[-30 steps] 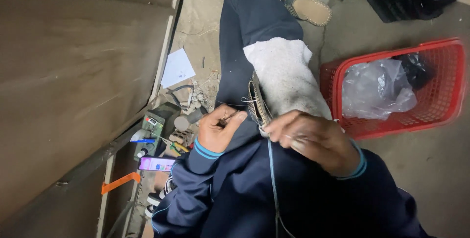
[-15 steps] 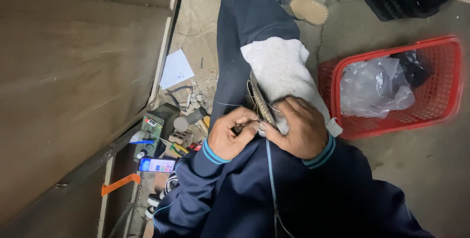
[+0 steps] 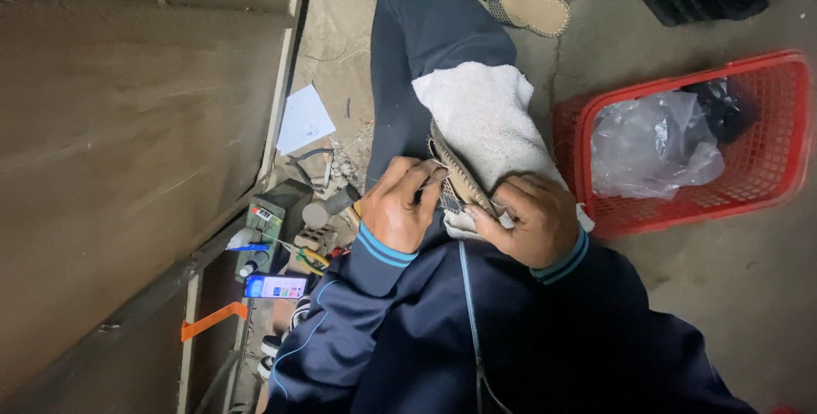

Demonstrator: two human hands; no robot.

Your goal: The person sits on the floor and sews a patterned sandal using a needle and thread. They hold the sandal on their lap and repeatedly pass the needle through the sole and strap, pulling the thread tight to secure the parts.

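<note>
A small rectangular phone screen (image 3: 274, 286) glows blue-white on the floor clutter. A clear crumpled plastic bag (image 3: 651, 146) fills the red mesh plastic basket (image 3: 779, 171).

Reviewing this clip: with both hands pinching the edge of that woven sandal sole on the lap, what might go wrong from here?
1. The left hand pinches something thin against the woven sandal sole right beside the right hand; a slip might jab a finger.
2. The sole rests on a white towel draped over the knee, so it may slide off.
3. Small tools lie cluttered on the floor, easily knocked.
</note>
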